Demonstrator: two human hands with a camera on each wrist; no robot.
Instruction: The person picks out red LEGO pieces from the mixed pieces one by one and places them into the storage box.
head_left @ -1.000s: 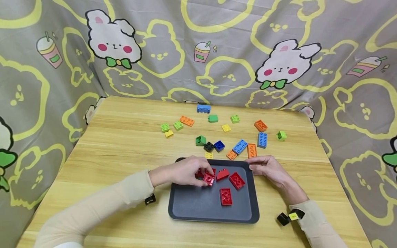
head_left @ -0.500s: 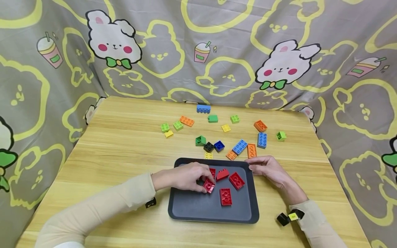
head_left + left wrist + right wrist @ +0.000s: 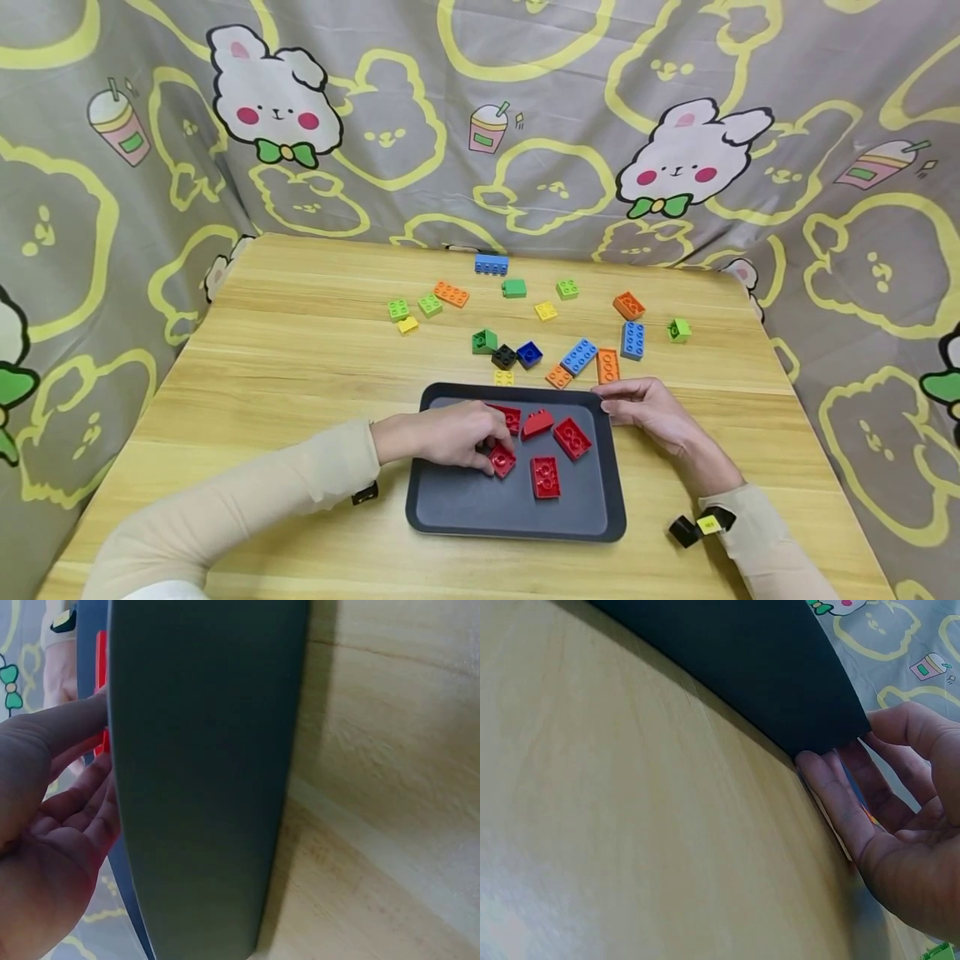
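Note:
In the head view a dark grey tray [image 3: 517, 521] lies on the table with several red toy bricks in it. My left hand [image 3: 459, 433] reaches over the tray's left side and pinches a small red brick [image 3: 502, 461], studs down, between thumb and fingers. Just behind those fingers is another red brick [image 3: 511, 418], partly covered. To the right lie a sloped red brick [image 3: 537, 425] and two hollow-side-up red bricks, one farther back [image 3: 573, 439] and one nearer [image 3: 546, 477]. At the tray's back right corner my right hand [image 3: 904, 802] grips the rim, thumb and fingers either side of the corner.
Behind the tray, loose bricks lie scattered, among them a blue brick [image 3: 580, 356], an orange brick [image 3: 608, 366], a black brick [image 3: 504, 357] and a yellow brick [image 3: 504, 378] close to the back rim. A patterned curtain [image 3: 555, 100] hangs around the table [image 3: 300, 333].
My left hand has moved the small red brick toward the tray's front and slightly left, uncovering more of the brick behind. My right hand stays at the corner.

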